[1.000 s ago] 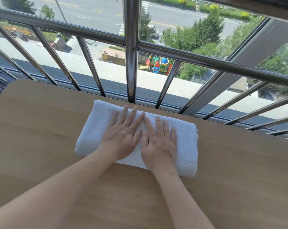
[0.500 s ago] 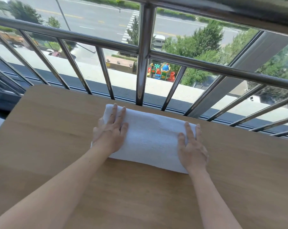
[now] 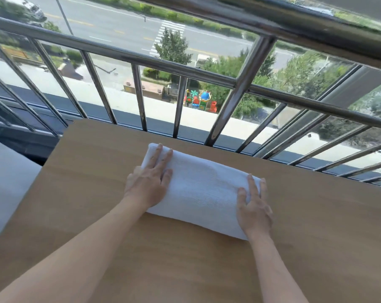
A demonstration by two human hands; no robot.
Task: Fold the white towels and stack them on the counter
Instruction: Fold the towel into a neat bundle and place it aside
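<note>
Left hand [image 3: 148, 182], right hand [image 3: 254, 208]: straight fingers [image 3: 158, 156] flat on white towel [image 3: 202, 189]; railing [image 3: 119, 53] behind counter [image 3: 185, 270].

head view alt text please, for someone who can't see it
A folded white towel lies on a wooden counter, the left hand and right hand pressing flat on its two ends. A metal railing stands behind it.

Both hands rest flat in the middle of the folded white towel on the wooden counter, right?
No. The head view shows the left hand and right hand flat at opposite ends of the folded white towel on the wooden counter.
</note>
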